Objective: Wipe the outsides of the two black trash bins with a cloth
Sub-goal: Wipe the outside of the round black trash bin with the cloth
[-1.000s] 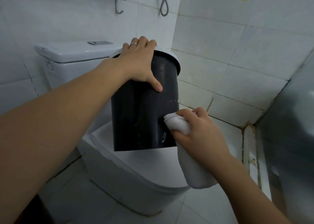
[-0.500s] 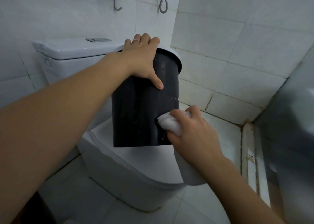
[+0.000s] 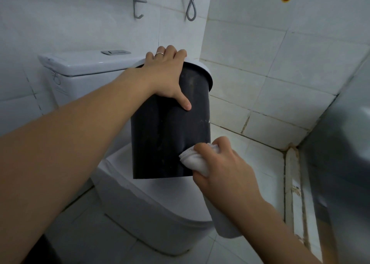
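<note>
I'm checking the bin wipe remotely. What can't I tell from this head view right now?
- Far side of the black bin: turned away from the head camera, so whether it is clean cannot be told.
- Bin top and inside: covered by the left hand.
- Second bin: only a dark shape cut off by the bottom left edge; cannot confirm.
- Cloth: mostly bunched inside the right hand.
- Right edge: a blurred grey surface.
</note>
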